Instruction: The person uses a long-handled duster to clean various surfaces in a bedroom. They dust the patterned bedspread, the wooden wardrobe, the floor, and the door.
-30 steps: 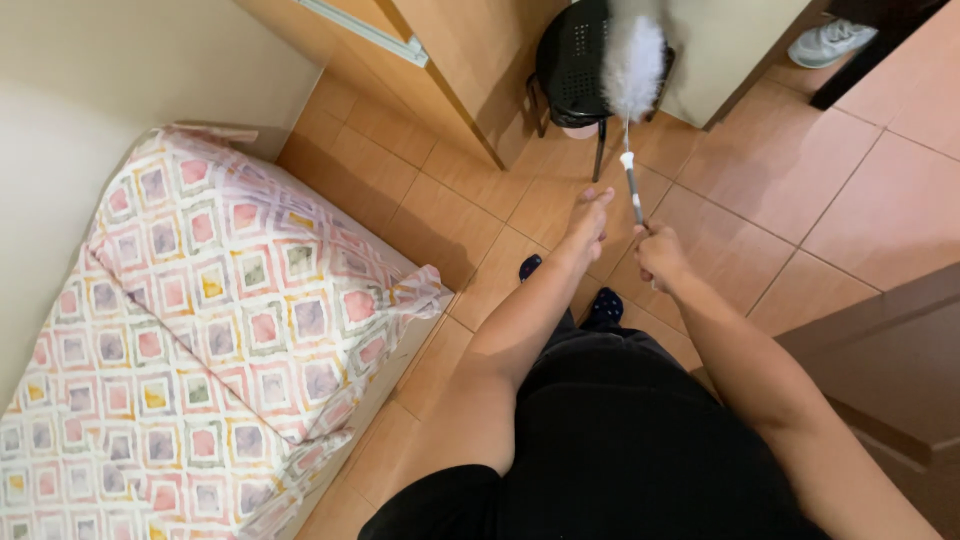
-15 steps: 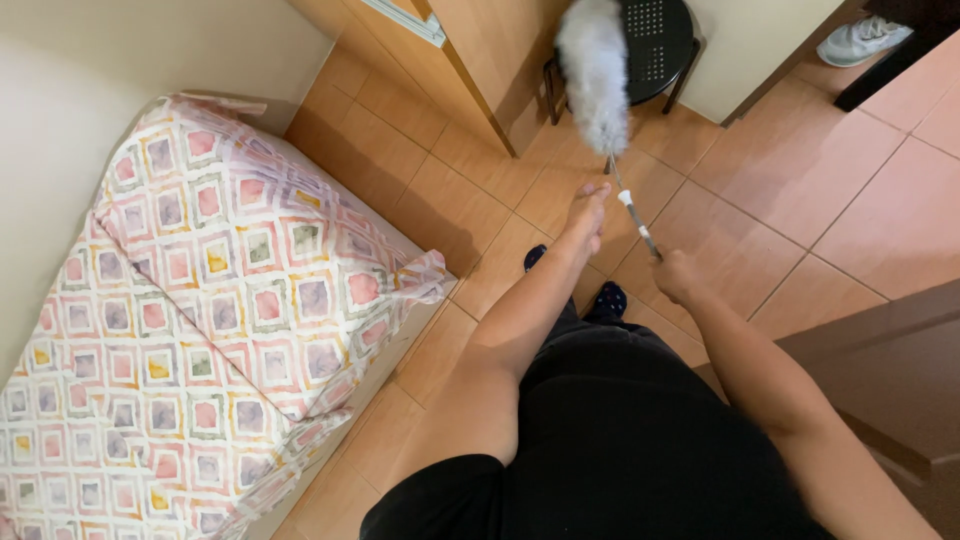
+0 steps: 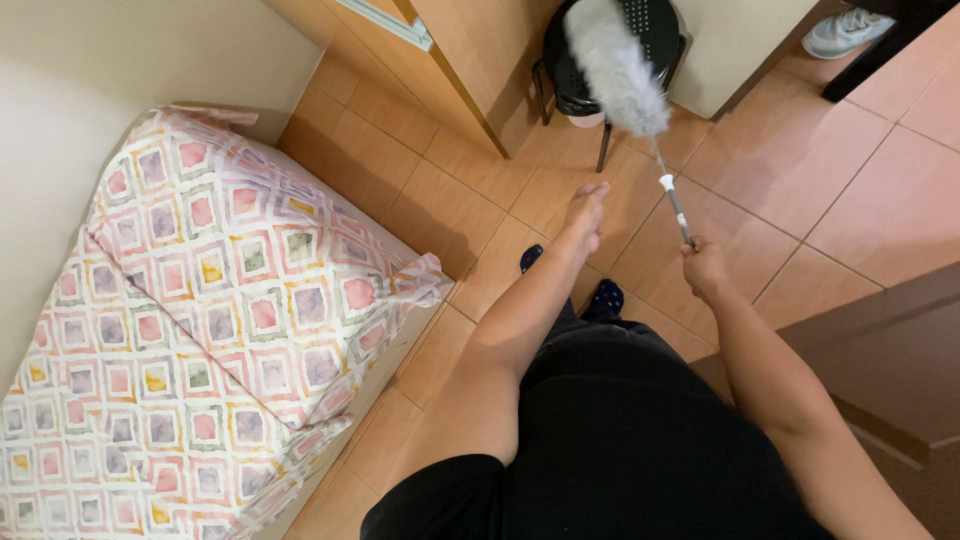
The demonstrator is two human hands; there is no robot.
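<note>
My right hand [image 3: 706, 268] grips the thin handle of a fluffy white-grey duster [image 3: 617, 66]. The duster points away from me, and its head lies over a black perforated stool [image 3: 650, 30]. My left hand [image 3: 587, 208] stretches forward, empty, with the fingers loosely curled; it sits just left of the handle without touching it. Both forearms reach out over my black clothing, and my dark slippers [image 3: 606, 297] show on the orange tiled floor [image 3: 880, 190] below my hands.
A low bed with a pink, yellow and grey diamond-patterned cover [image 3: 190, 330] fills the left side against a cream wall. A wooden cabinet [image 3: 470, 50] stands ahead, a wooden edge [image 3: 880, 330] is on my right, and a white shoe [image 3: 845, 30] lies far right.
The duster head swung left, then back right over the stool. My left hand let go of the handle and drew apart from the right, which now holds the duster alone.
</note>
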